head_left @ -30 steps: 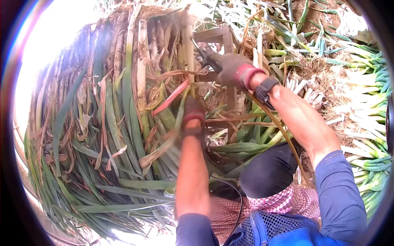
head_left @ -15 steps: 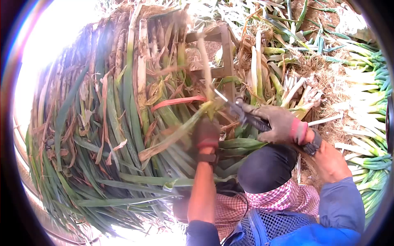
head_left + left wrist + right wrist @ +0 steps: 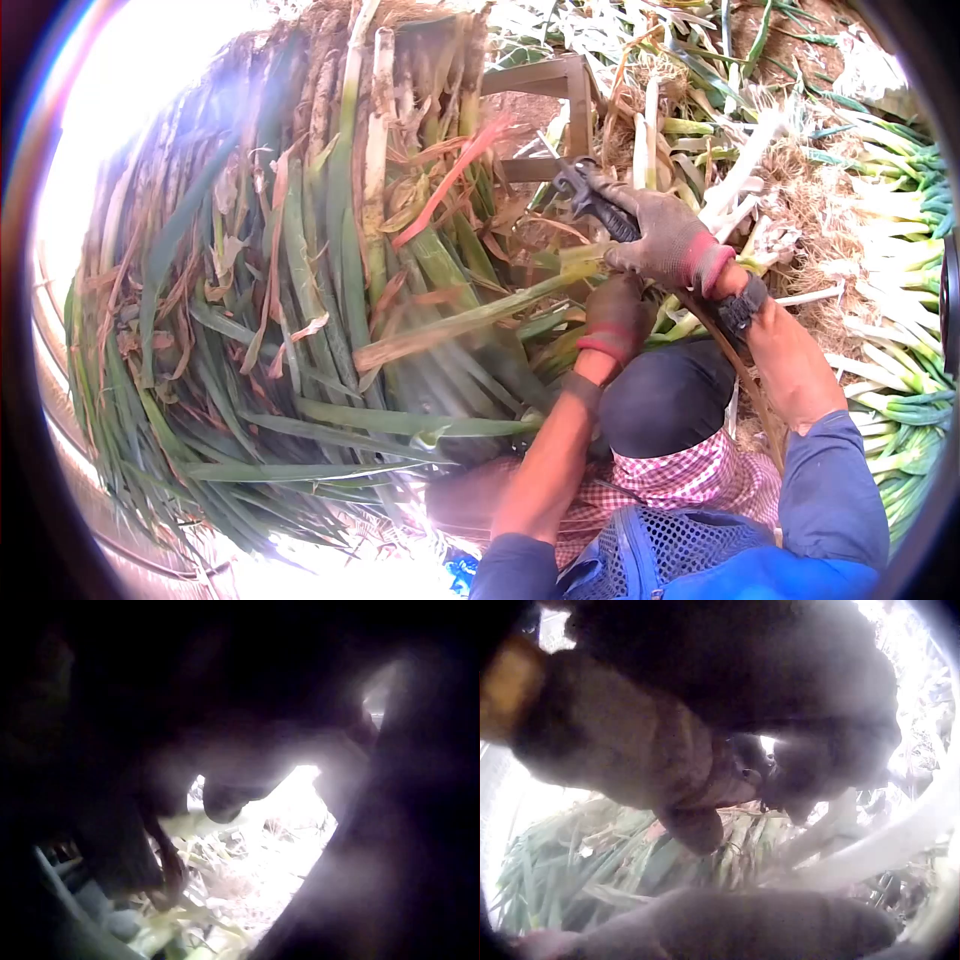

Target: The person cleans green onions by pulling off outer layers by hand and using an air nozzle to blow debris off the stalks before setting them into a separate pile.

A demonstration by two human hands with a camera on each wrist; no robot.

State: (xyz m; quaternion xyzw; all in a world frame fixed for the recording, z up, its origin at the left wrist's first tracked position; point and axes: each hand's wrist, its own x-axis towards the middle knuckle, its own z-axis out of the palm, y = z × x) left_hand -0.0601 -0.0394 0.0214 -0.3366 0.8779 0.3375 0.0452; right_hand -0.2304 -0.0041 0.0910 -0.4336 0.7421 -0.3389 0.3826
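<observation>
My gloved left hand (image 3: 617,312) grips a long green onion (image 3: 580,262) by its green part. Its blurred white stalk slants up to the right, and a withered leaf trails left toward the big bundle. Just above, my gloved right hand (image 3: 665,235) holds a black air blow gun (image 3: 605,212) with a thin metal nozzle pointing up-left; the hands are close together. In the right wrist view, the white stalk (image 3: 877,851) passes between the right glove (image 3: 630,735) and another glove (image 3: 742,926) below. The left wrist view is mostly dark.
A large bundle of green onions (image 3: 300,250) with a pink band (image 3: 455,185) fills the left. A wooden frame (image 3: 580,105) stands behind the hands. Peeled green onions (image 3: 905,300) line the right, beside scattered roots (image 3: 820,235). A hose (image 3: 735,365) runs below the right forearm.
My left hand has moved right, away from the bundle, swinging the green onion from upright to slanting right. My right hand came down and right, then rose slightly with the blow gun.
</observation>
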